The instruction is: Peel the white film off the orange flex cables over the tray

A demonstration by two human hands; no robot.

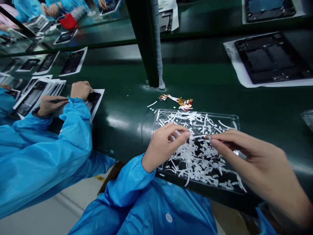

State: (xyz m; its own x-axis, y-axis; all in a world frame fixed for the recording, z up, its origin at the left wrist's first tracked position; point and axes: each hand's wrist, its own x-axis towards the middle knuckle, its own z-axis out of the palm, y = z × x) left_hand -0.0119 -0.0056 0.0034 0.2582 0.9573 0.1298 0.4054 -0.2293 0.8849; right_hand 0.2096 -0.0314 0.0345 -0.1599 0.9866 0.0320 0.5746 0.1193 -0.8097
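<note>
A clear plastic tray [195, 113] full of white paper scraps [195, 160] lies in front of me, with both hands over it. The thumb and fingertips of my right hand [254, 156] pinch a small flex cable [207, 137], brownish with a whitish part toward the left. My left hand [166, 142] faces it from the other side, thumb and forefinger pressed together near the cable's left end. What sits between those left fingertips is too small to make out. Beyond the tray's back edge lies a little pile of orange-brown flex cables [184, 102] with white strips.
A dark green post [146, 49] with a wrapped cable rises behind the pile. Black device housings on white sheets [271, 62] lie at the back right. To the left, a co-worker's hands [80, 90] work over a similar housing [94, 101], beside stacked housings [34, 94].
</note>
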